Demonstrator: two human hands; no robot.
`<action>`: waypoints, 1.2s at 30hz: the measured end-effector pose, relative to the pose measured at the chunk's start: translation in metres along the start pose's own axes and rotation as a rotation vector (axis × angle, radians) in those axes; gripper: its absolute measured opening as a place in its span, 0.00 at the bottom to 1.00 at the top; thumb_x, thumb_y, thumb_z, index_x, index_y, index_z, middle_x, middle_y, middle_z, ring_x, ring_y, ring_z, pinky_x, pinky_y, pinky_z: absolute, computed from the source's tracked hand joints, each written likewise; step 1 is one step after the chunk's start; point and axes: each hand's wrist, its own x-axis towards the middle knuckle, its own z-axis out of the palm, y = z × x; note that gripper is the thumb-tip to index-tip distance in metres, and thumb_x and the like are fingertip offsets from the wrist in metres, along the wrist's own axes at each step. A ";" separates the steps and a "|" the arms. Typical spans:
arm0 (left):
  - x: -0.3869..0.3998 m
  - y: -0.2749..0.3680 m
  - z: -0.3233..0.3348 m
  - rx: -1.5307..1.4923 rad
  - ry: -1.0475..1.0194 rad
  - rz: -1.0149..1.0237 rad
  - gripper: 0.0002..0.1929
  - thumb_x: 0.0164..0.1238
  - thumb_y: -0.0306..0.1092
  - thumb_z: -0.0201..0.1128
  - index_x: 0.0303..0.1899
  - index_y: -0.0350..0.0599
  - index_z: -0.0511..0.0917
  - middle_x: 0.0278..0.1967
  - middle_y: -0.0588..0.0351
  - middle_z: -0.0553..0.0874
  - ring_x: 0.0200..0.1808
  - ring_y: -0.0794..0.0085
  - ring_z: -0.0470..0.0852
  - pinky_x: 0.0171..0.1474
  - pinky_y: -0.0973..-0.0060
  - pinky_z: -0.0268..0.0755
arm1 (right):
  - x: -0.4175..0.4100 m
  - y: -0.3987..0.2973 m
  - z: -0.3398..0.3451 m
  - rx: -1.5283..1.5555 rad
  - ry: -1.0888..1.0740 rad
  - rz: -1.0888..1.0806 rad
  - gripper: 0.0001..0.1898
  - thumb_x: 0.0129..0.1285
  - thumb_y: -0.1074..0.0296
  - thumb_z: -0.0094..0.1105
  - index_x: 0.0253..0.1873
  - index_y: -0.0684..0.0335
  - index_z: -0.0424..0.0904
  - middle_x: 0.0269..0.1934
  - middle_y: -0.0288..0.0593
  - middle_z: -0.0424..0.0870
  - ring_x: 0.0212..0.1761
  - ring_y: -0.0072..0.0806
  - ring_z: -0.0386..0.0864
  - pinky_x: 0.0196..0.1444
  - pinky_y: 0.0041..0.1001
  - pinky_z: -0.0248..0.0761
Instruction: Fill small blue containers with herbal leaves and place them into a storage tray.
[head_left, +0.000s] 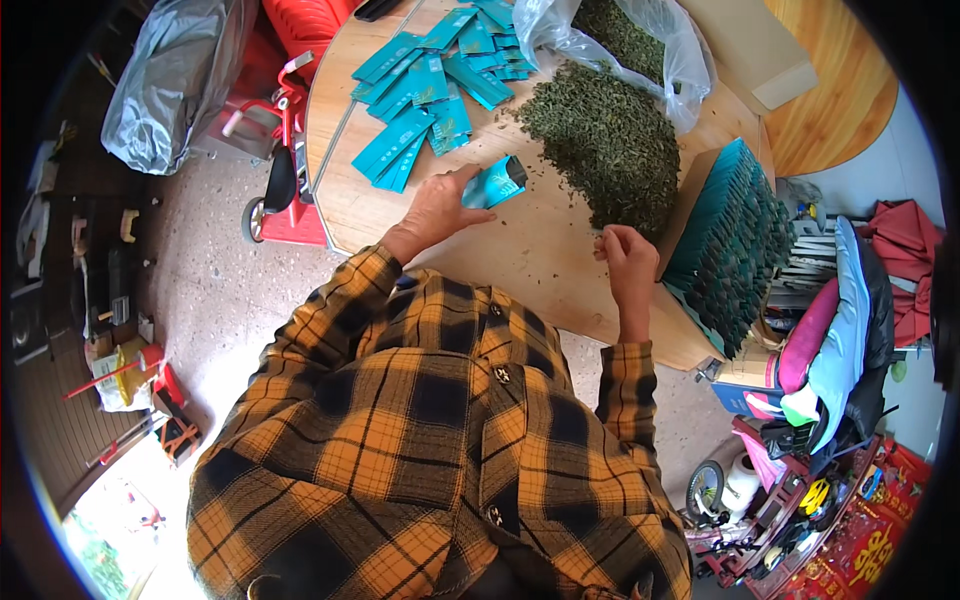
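Observation:
My left hand (439, 210) holds a small teal pouch (493, 184) at its left end, the thumb and forefinger on either side. The pouch's dark open mouth faces up and to the right. My right hand (630, 259) is at the near edge of a heap of dried green leaves (607, 135), its fingers curled and fingertips together. Whether leaves are pinched in them is not clear. Beyond my left hand, several flat teal sachets (427, 82) lie overlapping on the wooden table (480, 247). A cardboard box (686, 199) packed with upright teal pouches (724, 247) stands right of my right hand.
A clear plastic bag (686, 82) of leaves lies open behind the heap. Beside it are a cardboard piece (757, 52) and a round wooden top (840, 82). A red child's scooter (289, 187) stands by the table's left edge. Cloths and cushions (836, 330) are piled at right.

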 end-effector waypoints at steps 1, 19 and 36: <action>0.001 0.000 0.001 0.007 -0.032 -0.032 0.36 0.46 0.47 0.79 0.56 0.39 0.76 0.39 0.41 0.85 0.42 0.46 0.84 0.46 0.57 0.77 | 0.005 -0.004 0.002 -0.113 0.052 -0.027 0.08 0.68 0.73 0.58 0.44 0.72 0.83 0.29 0.42 0.86 0.27 0.21 0.83 0.32 0.22 0.76; 0.001 0.006 -0.008 0.025 -0.067 -0.088 0.34 0.48 0.46 0.78 0.56 0.40 0.76 0.45 0.41 0.85 0.46 0.47 0.84 0.49 0.59 0.77 | 0.018 0.000 0.021 -0.220 0.342 -0.569 0.07 0.66 0.74 0.63 0.46 0.68 0.84 0.35 0.46 0.89 0.32 0.25 0.87 0.35 0.22 0.77; 0.008 -0.004 0.001 0.010 -0.048 0.024 0.31 0.46 0.47 0.77 0.50 0.42 0.75 0.36 0.40 0.85 0.42 0.46 0.84 0.45 0.56 0.76 | 0.011 -0.091 0.012 -0.504 -0.045 -1.029 0.13 0.51 0.81 0.65 0.43 0.63 0.81 0.35 0.41 0.78 0.37 0.38 0.77 0.40 0.32 0.71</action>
